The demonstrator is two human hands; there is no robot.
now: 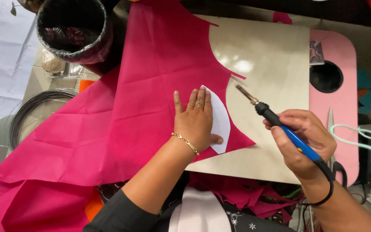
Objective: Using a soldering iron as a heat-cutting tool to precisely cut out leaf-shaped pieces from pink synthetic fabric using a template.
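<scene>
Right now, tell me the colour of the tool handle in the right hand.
Blue, with a black grip and cord end, on the soldering-iron-style tool in the right hand; seen in the head view.

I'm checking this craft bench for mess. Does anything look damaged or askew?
The pink fabric has a jagged, already cut edge near the hot tool's tip. Pink offcuts are heaped at the board's near edge.

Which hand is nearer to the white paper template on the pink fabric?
Left. The left hand lies flat on the white paper template, pressing it onto the pink fabric. The right hand is off to the template's right, holding a blue-handled soldering iron over the board.
</scene>
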